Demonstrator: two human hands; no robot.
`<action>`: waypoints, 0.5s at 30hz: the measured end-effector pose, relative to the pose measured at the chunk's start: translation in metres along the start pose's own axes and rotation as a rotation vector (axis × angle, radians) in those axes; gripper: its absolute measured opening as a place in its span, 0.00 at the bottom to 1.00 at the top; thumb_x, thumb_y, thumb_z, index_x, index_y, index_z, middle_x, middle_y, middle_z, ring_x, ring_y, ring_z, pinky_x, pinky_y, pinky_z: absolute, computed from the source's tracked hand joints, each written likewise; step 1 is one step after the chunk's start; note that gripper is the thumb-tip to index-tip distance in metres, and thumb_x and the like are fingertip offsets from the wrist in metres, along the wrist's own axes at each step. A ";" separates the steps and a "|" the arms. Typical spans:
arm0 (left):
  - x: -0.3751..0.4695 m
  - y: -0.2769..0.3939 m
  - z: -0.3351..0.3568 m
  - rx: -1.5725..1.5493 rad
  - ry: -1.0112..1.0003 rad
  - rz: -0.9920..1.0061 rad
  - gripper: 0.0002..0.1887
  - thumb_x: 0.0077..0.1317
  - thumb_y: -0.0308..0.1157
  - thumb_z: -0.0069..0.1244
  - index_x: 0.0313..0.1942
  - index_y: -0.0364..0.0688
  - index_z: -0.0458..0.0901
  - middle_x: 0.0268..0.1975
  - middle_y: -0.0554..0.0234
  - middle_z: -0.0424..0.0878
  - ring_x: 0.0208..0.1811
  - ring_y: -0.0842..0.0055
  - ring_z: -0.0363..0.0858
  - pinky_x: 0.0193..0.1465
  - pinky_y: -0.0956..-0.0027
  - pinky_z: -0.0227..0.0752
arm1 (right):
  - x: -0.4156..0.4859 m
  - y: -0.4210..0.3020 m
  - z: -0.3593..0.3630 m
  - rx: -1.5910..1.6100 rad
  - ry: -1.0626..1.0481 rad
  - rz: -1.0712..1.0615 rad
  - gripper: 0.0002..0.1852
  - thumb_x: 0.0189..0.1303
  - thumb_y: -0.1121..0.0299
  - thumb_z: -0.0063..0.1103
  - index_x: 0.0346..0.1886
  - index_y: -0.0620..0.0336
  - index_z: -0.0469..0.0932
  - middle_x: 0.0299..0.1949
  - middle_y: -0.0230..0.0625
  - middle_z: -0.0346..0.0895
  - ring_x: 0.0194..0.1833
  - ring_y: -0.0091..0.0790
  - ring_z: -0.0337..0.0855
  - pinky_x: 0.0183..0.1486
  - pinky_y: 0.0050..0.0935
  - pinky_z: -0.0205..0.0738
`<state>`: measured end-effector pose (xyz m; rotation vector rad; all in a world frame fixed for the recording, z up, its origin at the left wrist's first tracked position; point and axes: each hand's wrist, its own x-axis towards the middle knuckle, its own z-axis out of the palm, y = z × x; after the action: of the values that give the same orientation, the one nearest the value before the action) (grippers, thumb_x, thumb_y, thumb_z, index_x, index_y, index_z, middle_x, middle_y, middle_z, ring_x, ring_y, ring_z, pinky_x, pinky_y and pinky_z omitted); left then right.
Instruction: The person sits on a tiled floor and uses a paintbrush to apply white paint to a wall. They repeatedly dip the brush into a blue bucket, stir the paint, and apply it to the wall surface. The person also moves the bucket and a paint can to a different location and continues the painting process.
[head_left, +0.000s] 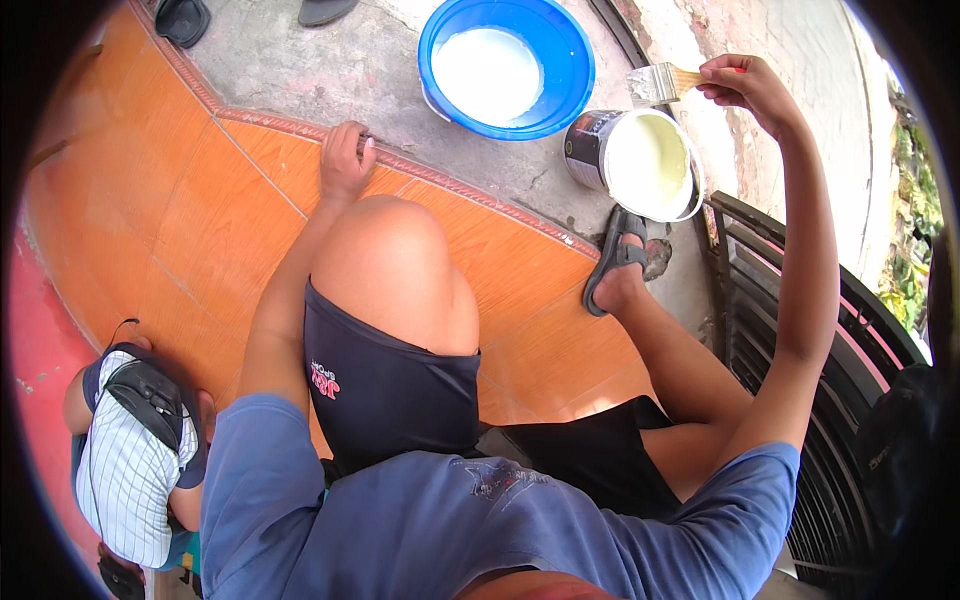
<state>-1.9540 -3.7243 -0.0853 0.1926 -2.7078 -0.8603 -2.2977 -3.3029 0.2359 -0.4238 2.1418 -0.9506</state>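
Observation:
My right hand (746, 90) grips the wooden handle of a flat paintbrush (664, 82), its bristles pointing left and coated with whitish paint. The brush is held above and beside the rim of a paint bucket (585, 150), which has a dark printed label and pale cream paint inside. Left of that bucket is a blue plastic basin (508, 127) with white liquid at its bottom. Resting on the trim at the edge of the orange tiles, my left hand (345, 161) has its fingers curled over the border and appears to hold nothing.
Orange wood-look tiles (217, 217) meet a rough concrete floor (300, 75) along a reddish trim. A black metal gate (757, 292) stands at my right. Another person (139, 457) in a striped shirt is low at the left. Dark footwear (182, 21) lies at the top left.

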 end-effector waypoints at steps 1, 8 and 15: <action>0.002 -0.001 -0.001 -0.009 0.001 0.006 0.11 0.66 0.33 0.56 0.45 0.37 0.80 0.46 0.51 0.82 0.50 0.53 0.79 0.57 0.52 0.71 | 0.004 0.000 0.005 0.002 -0.007 0.018 0.13 0.73 0.61 0.66 0.48 0.61 0.86 0.39 0.34 0.89 0.39 0.21 0.89 0.47 0.22 0.85; 0.006 0.004 -0.006 -0.016 -0.020 0.021 0.08 0.64 0.33 0.56 0.39 0.38 0.80 0.44 0.52 0.81 0.48 0.53 0.79 0.55 0.52 0.71 | 0.058 0.031 0.053 -0.136 -0.135 0.116 0.08 0.71 0.68 0.66 0.42 0.64 0.87 0.33 0.37 0.89 0.33 0.24 0.89 0.39 0.24 0.86; 0.007 0.003 -0.008 -0.021 -0.013 0.039 0.08 0.63 0.33 0.56 0.37 0.38 0.80 0.43 0.53 0.80 0.47 0.54 0.78 0.53 0.52 0.71 | 0.064 0.044 0.073 -0.268 -0.222 -0.052 0.08 0.69 0.70 0.66 0.39 0.67 0.86 0.31 0.37 0.88 0.32 0.26 0.89 0.37 0.26 0.85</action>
<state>-1.9585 -3.7276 -0.0754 0.1303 -2.7042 -0.8816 -2.2864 -3.3455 0.1383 -0.6868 2.0660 -0.6132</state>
